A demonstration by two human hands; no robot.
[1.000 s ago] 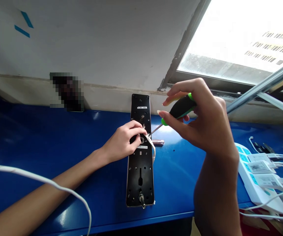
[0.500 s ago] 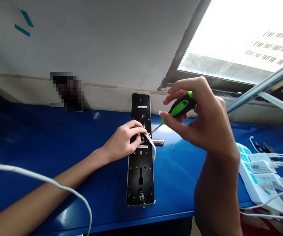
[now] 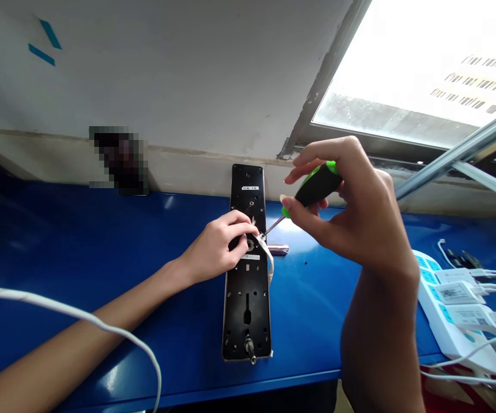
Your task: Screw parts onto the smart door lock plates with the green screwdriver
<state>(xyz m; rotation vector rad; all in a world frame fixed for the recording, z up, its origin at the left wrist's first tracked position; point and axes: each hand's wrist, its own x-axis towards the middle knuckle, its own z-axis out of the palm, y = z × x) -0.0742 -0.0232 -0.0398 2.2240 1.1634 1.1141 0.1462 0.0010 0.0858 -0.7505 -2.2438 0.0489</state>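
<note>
Blue bench, black lock plate running toward the wall, right hand gripping green-handled screwdriver

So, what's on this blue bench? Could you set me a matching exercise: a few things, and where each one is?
Things:
1. Green-and-black screwdriver
2. Black lock plate
3. White power strip
4. Short metal rod

Places:
A. Flat on the bench, under the left hand
B. Just right of the plate
C. Held in the right hand
D. Near the bench's right end, with plugs in it

Pairs: 1-C, 2-A, 3-D, 4-B
</note>
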